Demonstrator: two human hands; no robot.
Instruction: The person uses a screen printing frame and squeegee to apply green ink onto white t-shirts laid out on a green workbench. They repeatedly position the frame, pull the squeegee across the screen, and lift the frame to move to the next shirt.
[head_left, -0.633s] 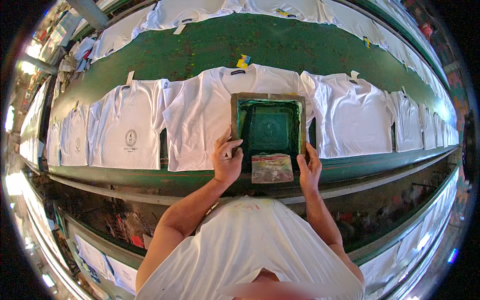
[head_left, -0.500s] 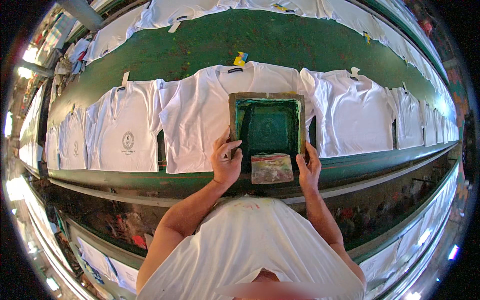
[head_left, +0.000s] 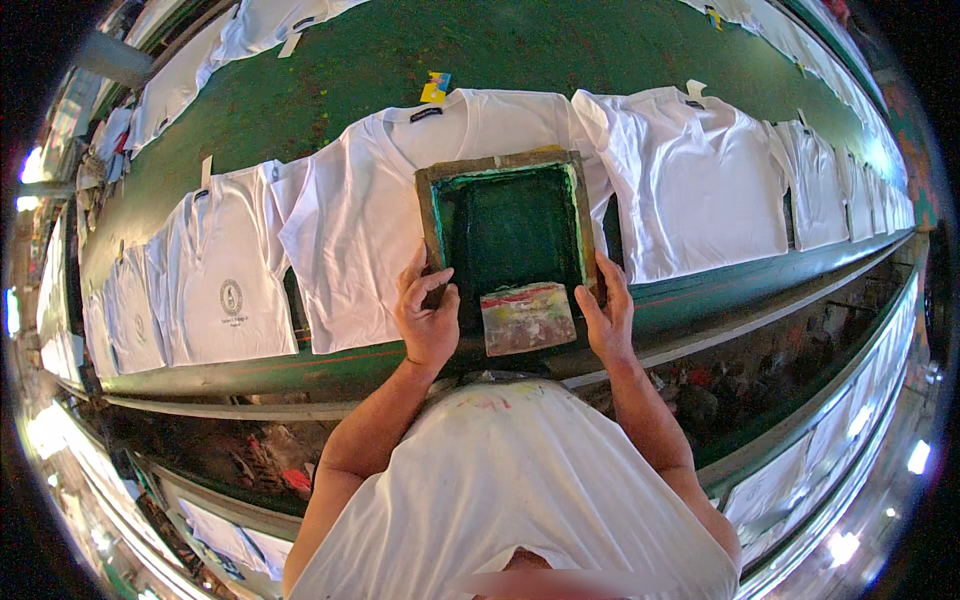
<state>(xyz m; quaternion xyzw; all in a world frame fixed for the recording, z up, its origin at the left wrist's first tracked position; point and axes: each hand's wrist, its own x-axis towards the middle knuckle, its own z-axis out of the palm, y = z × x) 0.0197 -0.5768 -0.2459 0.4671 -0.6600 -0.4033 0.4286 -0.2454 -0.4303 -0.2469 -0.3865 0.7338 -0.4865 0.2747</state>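
Observation:
Between my two hands is a screen-printing frame [head_left: 505,160] with a worn wooden rim and dark green mesh. It covers the lower part of a white V-neck T-shirt [head_left: 355,205] laid out in front of me; I cannot tell whether it touches the cloth. My left hand [head_left: 428,322] grips the left rim near its lower corner, fingers bent around the wood. On the opposite rim, my right hand [head_left: 610,315] holds with thumb and fingers. A paint-stained squeegee [head_left: 527,318] with red and whitish smears leans at the frame's near end. Whatever lies beneath the mesh is hidden.
Left of me lies a white T-shirt [head_left: 220,250] with a small dark round print. Another T-shirt [head_left: 700,190] lies at the right, its front unmarked. More shirts line the long green table [head_left: 480,50] on both sides. A metal rail [head_left: 260,410] runs along its near edge.
The frame looks larger and more tilted, and both hands have shifted with it, still gripping. The round design seen through the mesh earlier no longer shows. The whole view has also turned somewhat.

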